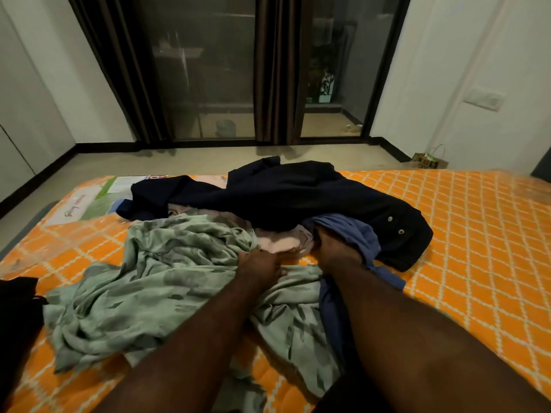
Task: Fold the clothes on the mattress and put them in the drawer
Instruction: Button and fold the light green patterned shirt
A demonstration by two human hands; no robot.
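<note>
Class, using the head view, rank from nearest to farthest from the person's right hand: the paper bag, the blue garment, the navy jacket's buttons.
1. Blue garment, at the right hand, on its right.
2. Navy jacket's buttons, farther right on the mattress.
3. Paper bag, on the floor, far right.

We held both bare forearms stretched forward and down, side by side. Our left hand (262, 265) gripped the green cloth (167, 263) with curled fingers; our right hand (332, 248) lay knuckles up, fingertips hidden.
</note>
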